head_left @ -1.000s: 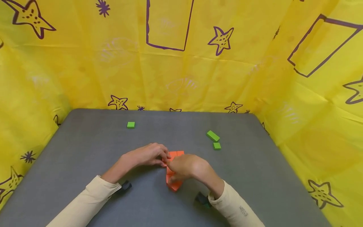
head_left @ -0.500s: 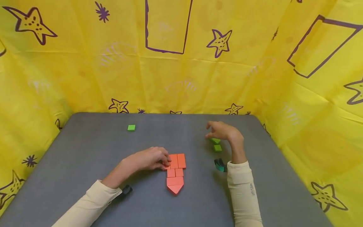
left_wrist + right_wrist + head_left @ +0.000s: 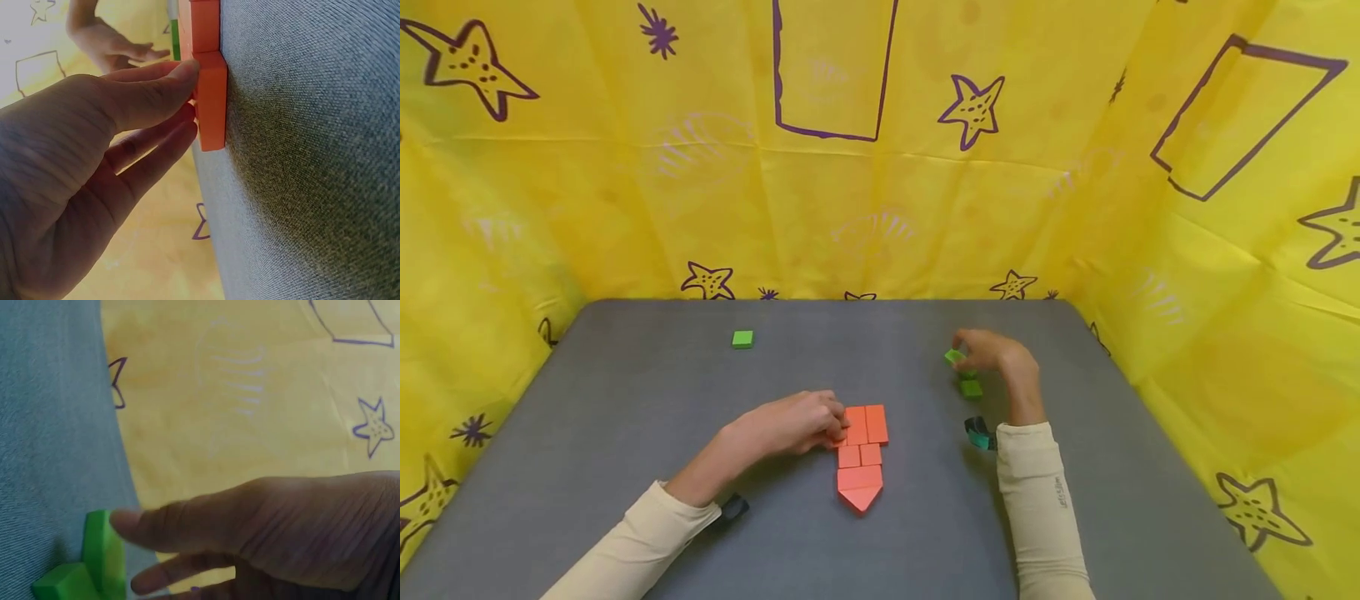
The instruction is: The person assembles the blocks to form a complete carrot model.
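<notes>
My left hand (image 3: 796, 422) pinches the leftmost orange block (image 3: 213, 106), thumb at its upper edge in the left wrist view; in the head view the fingers cover most of it. Two upright orange blocks (image 3: 876, 423) adjoin it on the right. Below them lie two small orange squares (image 3: 870, 454), a flat orange rectangle (image 3: 860, 477) and an orange triangle (image 3: 860, 499) pointing towards me. Over a long green block (image 3: 953, 356) hovers my right hand (image 3: 997, 351). Its thumb touches or nearly touches the block in the right wrist view; the other fingers stand apart from it.
A small green square block (image 3: 971, 389) lies just below the long one. Another green square block (image 3: 742, 339) lies at the back left of the grey table (image 3: 647, 375). Yellow cloth (image 3: 820, 217) with drawn stars hangs behind and along both sides.
My right hand has left the orange blocks, moved to the back right and come down over the long green block. My left hand stays at the leftmost orange block.
</notes>
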The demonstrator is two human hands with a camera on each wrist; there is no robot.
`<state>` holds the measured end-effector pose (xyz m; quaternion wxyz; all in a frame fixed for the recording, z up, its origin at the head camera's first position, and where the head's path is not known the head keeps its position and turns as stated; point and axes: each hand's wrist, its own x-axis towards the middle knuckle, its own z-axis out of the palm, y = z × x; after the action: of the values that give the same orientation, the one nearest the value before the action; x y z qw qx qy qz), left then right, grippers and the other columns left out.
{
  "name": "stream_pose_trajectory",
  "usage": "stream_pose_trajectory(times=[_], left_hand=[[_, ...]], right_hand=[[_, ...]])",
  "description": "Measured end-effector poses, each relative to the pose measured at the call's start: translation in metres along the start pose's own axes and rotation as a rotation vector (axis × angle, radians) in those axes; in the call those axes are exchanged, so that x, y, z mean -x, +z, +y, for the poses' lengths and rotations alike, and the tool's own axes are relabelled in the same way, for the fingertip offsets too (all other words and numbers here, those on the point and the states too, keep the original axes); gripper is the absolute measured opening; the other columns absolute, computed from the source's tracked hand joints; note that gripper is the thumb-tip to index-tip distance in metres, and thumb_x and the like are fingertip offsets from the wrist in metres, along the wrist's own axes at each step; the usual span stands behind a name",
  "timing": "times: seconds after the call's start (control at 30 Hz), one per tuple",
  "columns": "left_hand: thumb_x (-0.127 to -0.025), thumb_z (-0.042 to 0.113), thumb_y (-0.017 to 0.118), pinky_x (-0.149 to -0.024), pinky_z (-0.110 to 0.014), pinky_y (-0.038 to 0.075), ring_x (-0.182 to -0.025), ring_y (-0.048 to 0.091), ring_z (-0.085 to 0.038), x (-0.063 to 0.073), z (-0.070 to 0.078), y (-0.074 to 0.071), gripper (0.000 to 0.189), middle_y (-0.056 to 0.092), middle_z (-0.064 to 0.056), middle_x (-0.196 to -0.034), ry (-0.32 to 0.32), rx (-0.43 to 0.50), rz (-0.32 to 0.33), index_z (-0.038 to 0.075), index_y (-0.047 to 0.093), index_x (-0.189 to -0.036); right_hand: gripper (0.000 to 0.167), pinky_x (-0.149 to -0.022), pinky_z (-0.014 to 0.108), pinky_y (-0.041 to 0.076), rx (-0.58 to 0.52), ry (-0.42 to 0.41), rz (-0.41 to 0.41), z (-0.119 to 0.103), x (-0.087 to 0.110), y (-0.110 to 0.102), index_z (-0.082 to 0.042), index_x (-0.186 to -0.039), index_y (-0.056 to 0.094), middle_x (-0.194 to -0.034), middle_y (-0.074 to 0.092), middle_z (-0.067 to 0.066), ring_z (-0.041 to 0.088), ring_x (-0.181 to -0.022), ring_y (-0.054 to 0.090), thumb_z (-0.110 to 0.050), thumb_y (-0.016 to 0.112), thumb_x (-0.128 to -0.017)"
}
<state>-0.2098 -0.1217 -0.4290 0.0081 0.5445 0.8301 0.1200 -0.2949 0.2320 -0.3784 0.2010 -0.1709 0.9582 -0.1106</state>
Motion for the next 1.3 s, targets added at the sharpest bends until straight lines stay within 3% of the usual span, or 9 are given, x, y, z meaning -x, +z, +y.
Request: stream_pose_trajectory(times=[0.17,0.53,0.87,1.07,1.2,1.3], left_hand=[[-0.090,0.005,0.080,-0.083,-0.023,0.059,-0.092,0.064,-0.014,0.001,0.002,0.001,0.011,0.075,0.002,-0.098,-0.006,-0.015,-0.007,0.014,0.083,-0.095],[-0.091,0.003,0.078,-0.079,-0.021,0.057,-0.085,0.061,-0.011,-0.001,0.006,0.001,0.012,0.071,0.004,-0.092,0.008,-0.045,-0.015,0.014,0.079,-0.091],[-0.092,0.002,0.076,-0.070,-0.017,0.048,-0.078,0.052,-0.008,-0.002,0.006,0.001,0.014,0.064,0.006,-0.086,0.006,-0.088,-0.017,0.016,0.075,-0.089],[-0.092,0.003,0.077,-0.072,-0.018,0.050,-0.080,0.053,-0.008,-0.003,0.004,0.000,0.013,0.065,0.006,-0.088,-0.013,-0.058,-0.016,0.016,0.076,-0.092],[-0.093,0.004,0.077,-0.076,-0.019,0.053,-0.082,0.055,-0.008,-0.003,0.005,0.001,0.011,0.067,0.005,-0.090,-0.039,-0.014,-0.028,0.016,0.078,-0.095],[-0.092,0.005,0.078,-0.078,-0.020,0.056,-0.084,0.057,-0.009,-0.003,0.005,0.001,0.011,0.070,0.005,-0.093,-0.053,0.007,-0.030,0.015,0.080,-0.097]], right_hand=[[0.045,-0.101,0.054,0.050,-0.006,0.094,-0.010,0.005,-0.005,0.008,-0.005,-0.135,0.060,-0.136,0.064,0.019,0.034,-0.117,0.059,-0.017,0.074,-0.094],[0.041,-0.090,0.048,0.052,0.031,0.104,0.006,0.009,-0.013,0.014,-0.006,-0.127,0.058,-0.120,0.065,0.016,0.029,-0.102,0.059,-0.009,0.077,-0.091],[0.035,-0.085,0.046,0.051,0.052,0.053,0.059,0.011,-0.015,0.015,-0.006,-0.124,0.059,-0.113,0.065,0.013,0.028,-0.098,0.058,-0.004,0.070,-0.091],[0.029,-0.085,0.045,0.054,0.065,0.005,0.185,0.003,-0.013,0.010,-0.004,-0.119,0.067,-0.113,0.070,0.013,0.027,-0.094,0.062,-0.006,0.068,-0.091],[0.025,-0.079,0.039,0.050,0.042,-0.055,0.227,-0.008,-0.012,0.008,-0.008,-0.116,0.069,-0.105,0.070,0.009,0.025,-0.089,0.060,-0.009,0.067,-0.091],[0.026,-0.082,0.040,0.053,0.022,-0.117,0.230,-0.021,-0.012,0.007,-0.009,-0.119,0.069,-0.106,0.070,0.008,0.024,-0.093,0.061,-0.009,0.067,-0.093]])
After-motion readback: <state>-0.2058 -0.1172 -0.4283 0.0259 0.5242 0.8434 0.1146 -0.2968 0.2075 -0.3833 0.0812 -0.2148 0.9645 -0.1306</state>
